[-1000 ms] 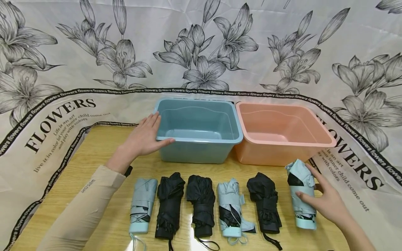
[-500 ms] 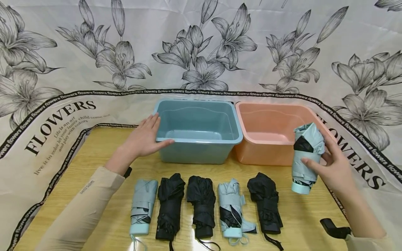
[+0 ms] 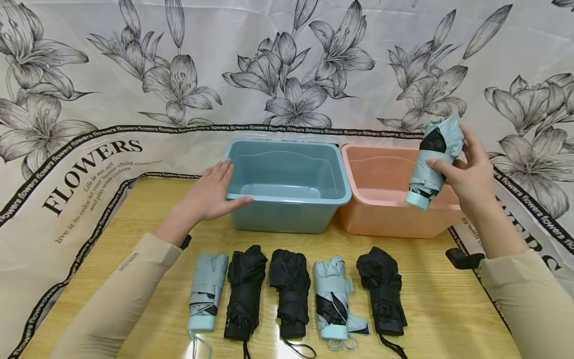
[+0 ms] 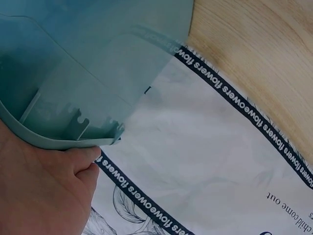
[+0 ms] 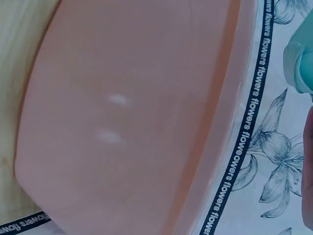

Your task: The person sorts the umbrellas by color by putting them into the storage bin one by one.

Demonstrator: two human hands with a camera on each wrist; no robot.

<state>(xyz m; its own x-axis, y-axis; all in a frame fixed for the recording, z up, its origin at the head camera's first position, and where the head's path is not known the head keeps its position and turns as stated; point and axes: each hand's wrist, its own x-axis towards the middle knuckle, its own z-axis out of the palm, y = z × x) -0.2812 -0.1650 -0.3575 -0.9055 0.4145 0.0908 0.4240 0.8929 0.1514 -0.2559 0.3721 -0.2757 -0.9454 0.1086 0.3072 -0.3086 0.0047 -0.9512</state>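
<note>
My right hand point(image 3: 474, 174) grips a folded light-blue umbrella point(image 3: 432, 159) above the right part of the pink bin point(image 3: 403, 219). The umbrella tilts, its mint handle end pointing down toward the bin's front rim. Only that handle end point(image 5: 299, 66) and a sliver of the hand show at the right edge of the right wrist view. My left hand point(image 3: 207, 194) rests with straight fingers on the left rim of the blue bin point(image 3: 278, 217). In the left wrist view, the fingers lie along the underside of the bin's rim point(image 4: 58, 143).
Across the front of the wooden table point(image 3: 148, 214) lie several folded umbrellas in a row: a light-blue one point(image 3: 208, 284), black ones point(image 3: 245, 294) and another light-blue one point(image 3: 332, 294) with its strap loose. A flower-print cloth point(image 3: 197, 30) hangs behind the bins.
My right hand has lifted the light-blue umbrella off the right end of the row and carried it up and back over the pink bin. The left hand has stayed on the blue bin.
</note>
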